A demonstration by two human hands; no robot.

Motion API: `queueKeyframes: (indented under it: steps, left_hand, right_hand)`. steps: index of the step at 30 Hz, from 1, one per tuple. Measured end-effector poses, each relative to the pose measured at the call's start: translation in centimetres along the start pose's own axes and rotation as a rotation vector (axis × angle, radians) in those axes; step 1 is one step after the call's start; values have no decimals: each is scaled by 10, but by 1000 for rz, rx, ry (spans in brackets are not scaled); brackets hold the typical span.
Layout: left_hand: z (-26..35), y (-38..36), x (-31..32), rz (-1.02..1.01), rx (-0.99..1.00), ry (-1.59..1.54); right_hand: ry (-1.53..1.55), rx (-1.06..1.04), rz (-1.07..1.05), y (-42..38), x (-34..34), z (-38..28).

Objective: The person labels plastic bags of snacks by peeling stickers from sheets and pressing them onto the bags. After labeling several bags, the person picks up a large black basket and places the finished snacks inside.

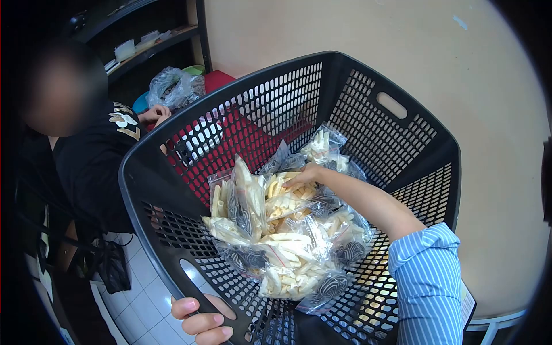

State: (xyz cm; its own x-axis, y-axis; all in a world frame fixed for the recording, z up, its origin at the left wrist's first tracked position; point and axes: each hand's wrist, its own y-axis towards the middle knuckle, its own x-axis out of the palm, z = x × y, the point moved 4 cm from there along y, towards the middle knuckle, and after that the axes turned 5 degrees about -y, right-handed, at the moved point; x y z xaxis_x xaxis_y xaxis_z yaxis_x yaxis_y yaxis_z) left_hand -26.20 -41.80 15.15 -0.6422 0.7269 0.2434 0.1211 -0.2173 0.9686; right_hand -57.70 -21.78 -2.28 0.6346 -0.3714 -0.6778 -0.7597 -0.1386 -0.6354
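Head view, looking down into a black perforated plastic basket (397, 144), tilted toward the camera, with slot handles in its walls. Inside lies a heap of clear zip bags (287, 241) packed with pale, stick-shaped snack pieces; dark patterned print shows on the lower parts of several bags. Right hand (303, 175) reaches in from the lower right, forearm bare, blue-and-white striped sleeve (428, 282) pushed above the elbow. Its fingers are curled down onto the top of the heap, touching one bag near the middle; whether they actually pinch that bag I cannot tell, since the fingertips are hidden among the plastic. Left hand (204, 322) is at the bottom edge of the view, fingers wrapped over the near rim of the basket beside a handle slot, closed on the rim. One more bag (325, 146) sits apart from the heap, up against the far wall. Behind the basket on the left, another person in a black top (92, 167) sits close by, one hand (155, 114) near a bulging clear plastic bag (172, 86). Dark shelving (144, 40) stands in the upper left; a beige wall (460, 69) fills the right. White floor tiles (144, 293) show below the basket.
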Motion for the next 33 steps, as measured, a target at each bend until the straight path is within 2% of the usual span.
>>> queueKeyframes:
  steps: [3, 6, 9, 11, 15, 18, 20, 22, 26, 27, 29, 33]
  left_hand:
    - [-1, 0, 1, 12, 9, -6]
    - [-5, 1, 2, 19, 15, -14]
    - [-4, 0, 4, 40, 23, -13]
    - [-3, -1, 4, 57, 10, -2]
    - [-3, 9, 4, -49, 15, -38]
    - [-1, 12, 6, -67, -9, -3]
    - [-1, 13, 7, -78, -22, 21]
    - [-1, 7, 7, -37, -18, 20]
    - [1, 5, 2, -67, -61, 44]
    - [13, 7, 9, -69, -53, 39]
    - [6, 8, 8, -58, -39, 19]
    - [1, 5, 3, -60, -14, 7]
  right_hand:
    - [-8, -40, -19, -5, -2, 0]
    - [143, -3, -94, -18, 1, 1]
    - [4, 8, -61, -8, -2, 5]
    - [97, -129, 36, 14, -1, 13]
    - [257, -216, 3, 13, -17, 14]
    - [176, -244, 87, -8, -37, 3]
    - [23, -160, 129, -9, -51, 0]
    - [21, -210, 135, -23, -77, -12]
    - [125, -284, 99, -20, -116, -8]
    - [266, -231, 7, -25, -126, -6]
    - [359, -278, -129, -47, -145, -16]
    - [232, -239, -132, -112, -199, -30]
